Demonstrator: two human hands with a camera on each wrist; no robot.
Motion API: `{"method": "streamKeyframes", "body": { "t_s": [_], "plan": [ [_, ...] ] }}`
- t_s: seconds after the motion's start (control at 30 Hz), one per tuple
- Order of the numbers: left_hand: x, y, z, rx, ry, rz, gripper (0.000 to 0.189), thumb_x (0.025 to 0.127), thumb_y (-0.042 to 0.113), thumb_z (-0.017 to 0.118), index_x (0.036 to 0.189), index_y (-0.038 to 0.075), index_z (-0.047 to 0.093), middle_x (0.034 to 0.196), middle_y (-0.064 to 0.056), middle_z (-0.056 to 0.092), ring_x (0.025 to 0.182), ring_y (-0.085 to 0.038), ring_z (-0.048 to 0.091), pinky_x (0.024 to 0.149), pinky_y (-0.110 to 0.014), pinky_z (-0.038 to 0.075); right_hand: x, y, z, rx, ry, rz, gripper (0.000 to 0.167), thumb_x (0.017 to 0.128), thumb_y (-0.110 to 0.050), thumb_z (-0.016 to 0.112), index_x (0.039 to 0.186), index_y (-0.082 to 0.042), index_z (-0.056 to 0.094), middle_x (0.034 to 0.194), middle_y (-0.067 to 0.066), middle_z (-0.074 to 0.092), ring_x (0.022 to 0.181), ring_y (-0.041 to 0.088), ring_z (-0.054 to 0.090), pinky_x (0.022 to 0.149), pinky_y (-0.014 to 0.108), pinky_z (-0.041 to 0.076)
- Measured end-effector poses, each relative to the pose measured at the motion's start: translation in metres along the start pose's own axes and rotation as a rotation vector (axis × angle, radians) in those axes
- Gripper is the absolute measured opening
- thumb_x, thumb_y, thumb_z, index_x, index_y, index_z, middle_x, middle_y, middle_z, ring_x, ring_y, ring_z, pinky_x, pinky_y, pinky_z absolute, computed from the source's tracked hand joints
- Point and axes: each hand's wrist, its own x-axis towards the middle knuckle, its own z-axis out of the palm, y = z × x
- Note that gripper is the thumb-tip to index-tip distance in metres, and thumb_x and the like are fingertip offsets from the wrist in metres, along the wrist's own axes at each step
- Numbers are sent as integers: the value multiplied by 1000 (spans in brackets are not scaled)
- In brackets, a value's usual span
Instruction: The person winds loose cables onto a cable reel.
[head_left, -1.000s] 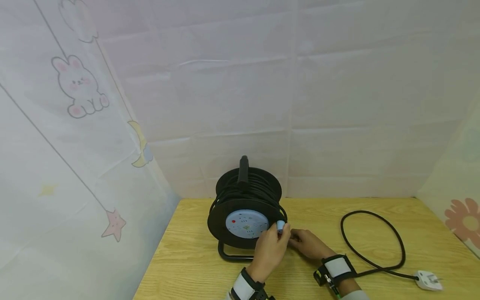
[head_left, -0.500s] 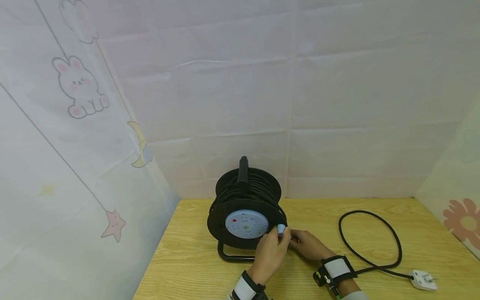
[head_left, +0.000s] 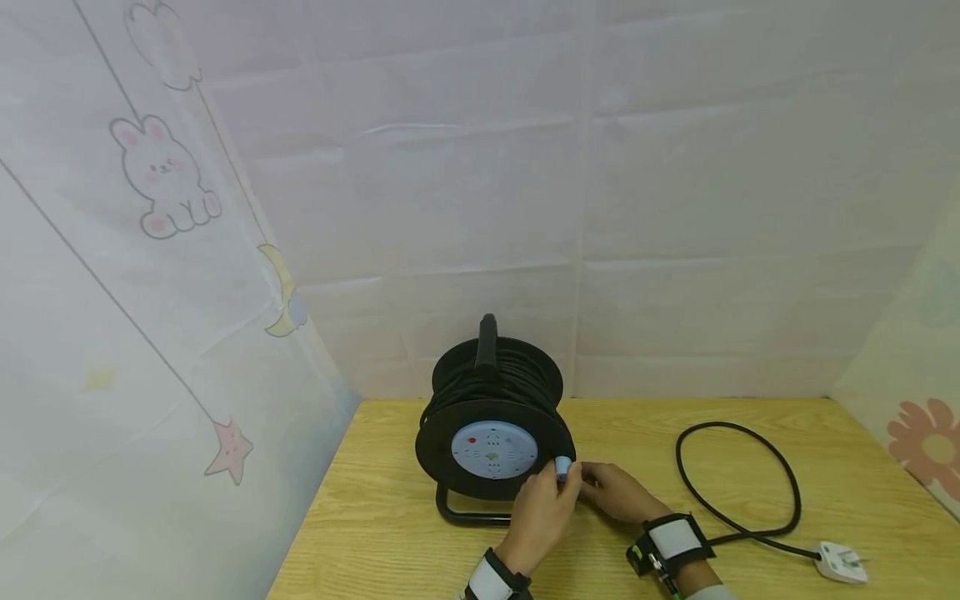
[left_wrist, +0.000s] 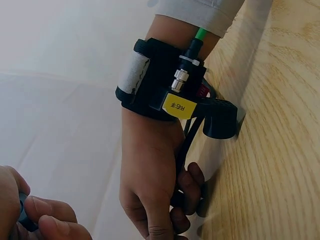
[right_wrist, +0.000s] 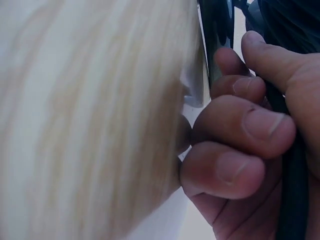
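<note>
Plug (head_left: 842, 562) farther left, cable (head_left: 757, 535) partly hidden

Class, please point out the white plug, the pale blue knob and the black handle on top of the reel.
White plug (head_left: 836, 565): head view, middle of its body.
Pale blue knob (head_left: 563, 465): head view, its exposed upper part.
Black handle (head_left: 487, 346): head view, middle of its grip.

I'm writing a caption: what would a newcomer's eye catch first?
The black cable reel, central in the head view, on the wooden table. Next, the left hand gripping a pale blue knob at its rim and the right hand holding cord nearby. Then the white plug, lying at the lower right.
</note>
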Motion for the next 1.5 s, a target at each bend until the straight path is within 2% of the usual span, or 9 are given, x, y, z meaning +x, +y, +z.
{"method": "streamKeyframes", "body": {
  "t_s": [0.1, 0.4, 0.63, 0.73, 0.8, 0.9, 1.03, 1.3, 1.5],
  "plan": [
    [-1, -2, 1, 1, -7, -7, 44, 115, 46, 44, 82, 17, 49, 64, 14, 34, 48, -3, 36, 45, -27, 31, 0, 0, 0, 8, -4, -5, 37, 107, -39, 64, 125, -7, 73, 104, -3, 75, 90, 3, 64, 79, 30, 54],
    [-2, -8, 4, -3, -68, -117, 42, 113, 46, 49, 82, 17, 49, 64, 11, 36, 50, -4, 36, 49, -25, 28, 2, -1, 1, 19, -1, -16, 21, 108, -32, 64, 107, -12, 72, 87, -9, 63, 74, 0, 53, 69, 26, 44],
    [-4, -12, 6, 29, -67, -145, 40, 112, 45, 50, 83, 17, 50, 64, 11, 37, 53, -4, 39, 50, -25, 30, 2, -3, 1, 24, -10, -5, 17, 108, -28, 64, 96, -16, 69, 81, -8, 58, 70, 1, 49, 65, 25, 41],
    [-5, -14, 6, 34, -67, -150, 41, 112, 46, 50, 82, 17, 50, 65, 11, 37, 54, -5, 39, 50, -26, 30, 2, -4, 1, 18, -16, -3, 17, 108, -28, 64, 99, -15, 71, 85, -8, 62, 73, 2, 52, 67, 26, 43],
    [-6, -16, 7, 35, -68, -150, 42, 112, 47, 49, 83, 17, 50, 65, 10, 37, 54, -5, 39, 51, -26, 30, 2, -5, 1, 18, -19, -5, 18, 108, -28, 64, 105, -14, 73, 92, -6, 68, 80, 4, 59, 72, 27, 49],
    [-6, -17, 7, 42, -65, -140, 42, 112, 47, 49, 83, 17, 51, 65, 11, 37, 56, -5, 41, 52, -26, 32, 3, -6, 2, 18, -23, -10, 24, 108, -29, 63, 117, -10, 75, 109, 1, 77, 98, 16, 71, 85, 35, 57],
    [-8, -20, 7, 56, -64, -135, 42, 112, 46, 49, 82, 17, 51, 65, 11, 37, 56, -5, 42, 52, -26, 33, 3, -6, 2, 28, -29, -25, 30, 109, -28, 62, 126, -7, 74, 124, 9, 76, 116, 31, 73, 96, 46, 58],
    [-10, -24, 8, 73, -59, -146, 42, 113, 46, 50, 81, 19, 50, 64, 12, 38, 55, -5, 43, 51, -27, 33, 4, -7, 3, 53, -39, -47, 35, 110, -29, 60, 131, -4, 72, 129, 12, 75, 121, 35, 72, 100, 50, 57],
    [-11, -27, 6, 78, -56, -145, 42, 112, 48, 50, 84, 17, 54, 65, 12, 43, 59, -6, 47, 55, -28, 38, 5, -7, 3, 61, -50, -44, 35, 110, -31, 60, 131, -5, 73, 129, 11, 75, 121, 34, 72, 99, 48, 57]
  ]
}}
